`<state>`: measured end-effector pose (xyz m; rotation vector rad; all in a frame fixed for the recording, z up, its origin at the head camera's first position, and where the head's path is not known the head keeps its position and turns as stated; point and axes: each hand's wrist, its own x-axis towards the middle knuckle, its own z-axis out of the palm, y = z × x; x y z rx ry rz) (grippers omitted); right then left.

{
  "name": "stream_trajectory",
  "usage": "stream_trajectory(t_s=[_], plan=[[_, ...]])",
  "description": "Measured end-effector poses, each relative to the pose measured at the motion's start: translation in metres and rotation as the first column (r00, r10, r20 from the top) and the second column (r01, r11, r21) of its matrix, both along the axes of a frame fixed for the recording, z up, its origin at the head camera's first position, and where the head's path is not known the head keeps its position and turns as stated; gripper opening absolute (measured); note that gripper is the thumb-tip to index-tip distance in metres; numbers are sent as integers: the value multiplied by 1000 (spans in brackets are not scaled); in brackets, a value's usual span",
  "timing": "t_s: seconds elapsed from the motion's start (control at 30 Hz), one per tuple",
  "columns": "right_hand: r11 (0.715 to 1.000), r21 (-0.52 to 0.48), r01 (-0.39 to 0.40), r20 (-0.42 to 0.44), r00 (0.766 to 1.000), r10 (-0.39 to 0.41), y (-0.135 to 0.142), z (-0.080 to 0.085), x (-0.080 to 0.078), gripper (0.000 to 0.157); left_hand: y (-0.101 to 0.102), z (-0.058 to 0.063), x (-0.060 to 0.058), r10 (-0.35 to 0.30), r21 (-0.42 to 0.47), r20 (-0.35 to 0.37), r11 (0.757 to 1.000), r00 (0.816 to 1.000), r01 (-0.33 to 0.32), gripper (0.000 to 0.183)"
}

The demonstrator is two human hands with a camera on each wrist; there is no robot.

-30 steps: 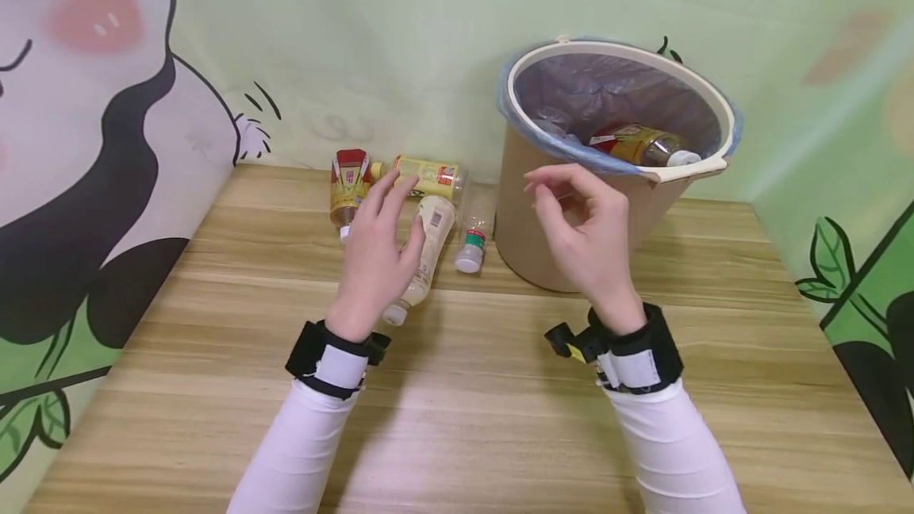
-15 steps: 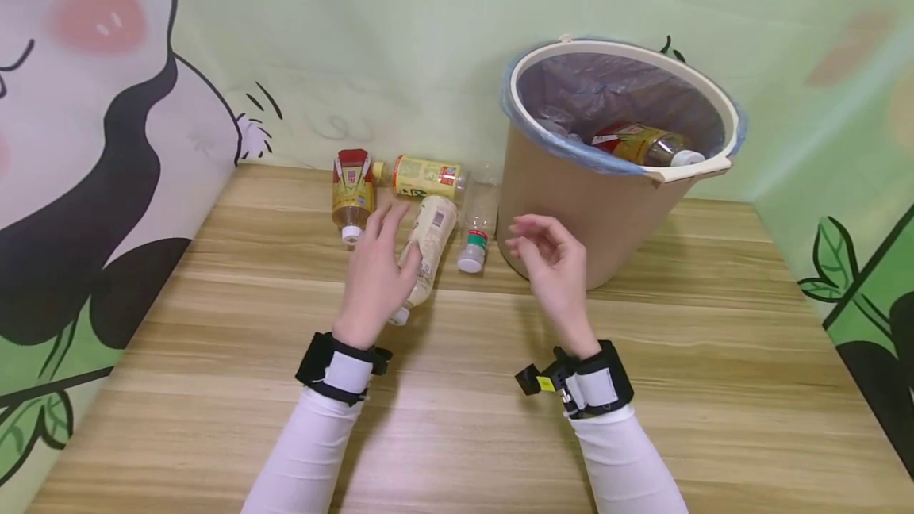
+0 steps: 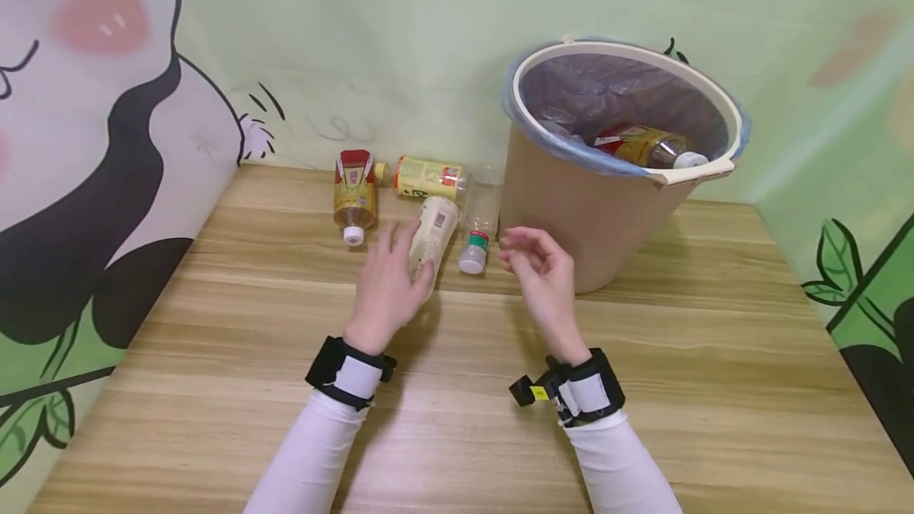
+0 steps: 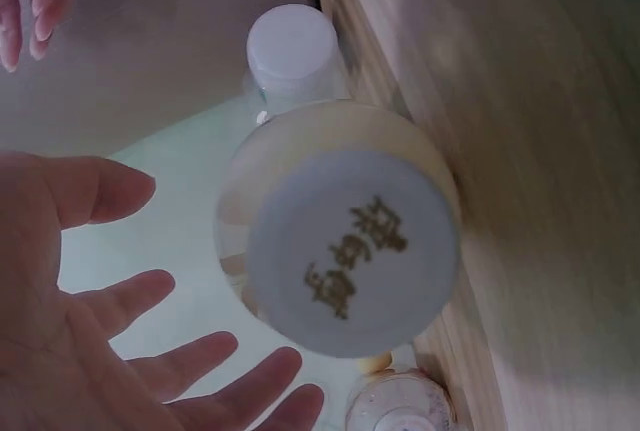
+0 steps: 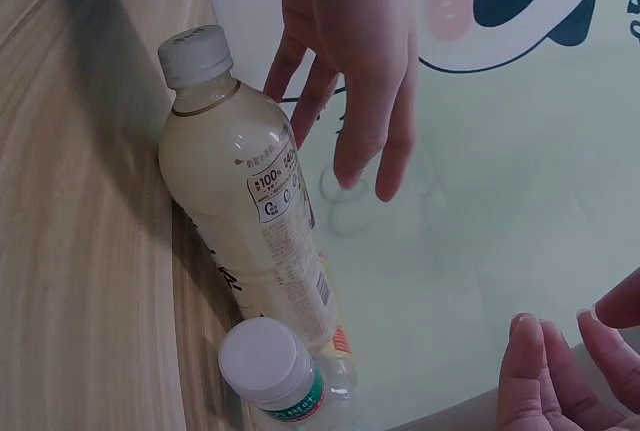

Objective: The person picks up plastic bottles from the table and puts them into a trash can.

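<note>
My left hand (image 3: 389,288) hovers just over a cream-labelled bottle (image 3: 434,232) that lies on the table, fingers spread and holding nothing. In the left wrist view the bottle's white cap (image 4: 355,251) faces the camera, apart from the fingers. My right hand (image 3: 543,284) is in front of the bin, its fingers loosely bent with nothing between them. Nearest to it lies a clear bottle (image 3: 480,216) with a green-and-red label and white cap. A yellow-labelled bottle (image 3: 428,178) lies behind, and a brown drink bottle (image 3: 354,197) to the left.
A tan bin (image 3: 564,212) with a blue liner stands at the back right, against the wall. Inside it a brown drink bottle (image 3: 646,147) lies near the rim. Behind the wooden table (image 3: 457,419) hangs a green backdrop (image 3: 385,46) with panda drawings.
My right hand has come down and left, from the bin's rim to in front of the bin. The left hand has shifted slightly right and nearer, over the cream-labelled bottle.
</note>
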<state>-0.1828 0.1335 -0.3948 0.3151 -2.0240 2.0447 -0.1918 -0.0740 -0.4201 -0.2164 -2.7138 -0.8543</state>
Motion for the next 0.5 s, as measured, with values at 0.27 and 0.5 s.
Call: stream_trajectory(t_s=[0.27, 0.5], plan=[[1000, 17, 18, -11, 1000, -17, 4, 1, 1, 25, 7, -7, -1, 15, -56, 94, 998, 996, -10, 67], [1000, 16, 11, 1, 1000, -11, 4, 3, 1, 26, 7, -12, -1, 16, -91, 112, 996, 994, -6, 70]])
